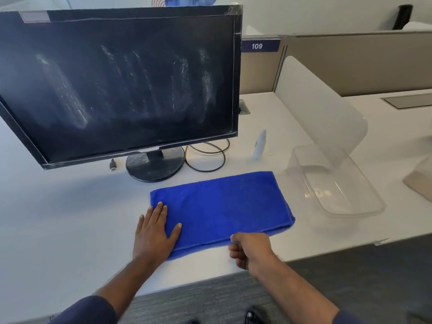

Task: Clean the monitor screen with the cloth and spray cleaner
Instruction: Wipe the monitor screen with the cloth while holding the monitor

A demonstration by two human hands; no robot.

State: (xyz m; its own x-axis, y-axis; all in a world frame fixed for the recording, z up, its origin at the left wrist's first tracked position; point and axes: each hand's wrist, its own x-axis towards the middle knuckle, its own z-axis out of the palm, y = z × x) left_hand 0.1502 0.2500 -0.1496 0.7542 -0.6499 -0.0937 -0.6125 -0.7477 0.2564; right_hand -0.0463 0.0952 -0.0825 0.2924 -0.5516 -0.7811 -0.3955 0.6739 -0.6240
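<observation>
Fingers (161,210) of the left hand (154,232) lie straight and close together, thumb splayed out toward 2 o'clock, palm flat on the near-left corner of the blue cloth (222,206). Fingers of the right hand (249,250) are curled inward at the cloth's near edge; the thumb and forefinger appear to pinch that hem, though the exact contact is partly hidden by the knuckles.

The cloth is folded into a long rectangle and lies flat on the white desk (70,218), its long axis running from 9 toward 3 o'clock, just in front of the monitor stand (155,163).

The monitor (117,83) stands at 11 o'clock from the cloth, screen dark, marked across its face with pale vertical streaks and speckled residue. Its round black base rests on the desk, apart from the cloth's far edge.

The spray bottle (260,145), small and white, stands upright at 1 o'clock from the cloth, to the right of the monitor's lower right corner and well clear of both hands.

A black cable (205,157) lies looped between the stand and the bottle; a loose connector (113,164) sits at 9 o'clock from the base. A clear plastic bin (336,183) rests at 3 o'clock from the cloth, near but not touching it. A partition label reading 109 (257,46) shows behind the monitor.
</observation>
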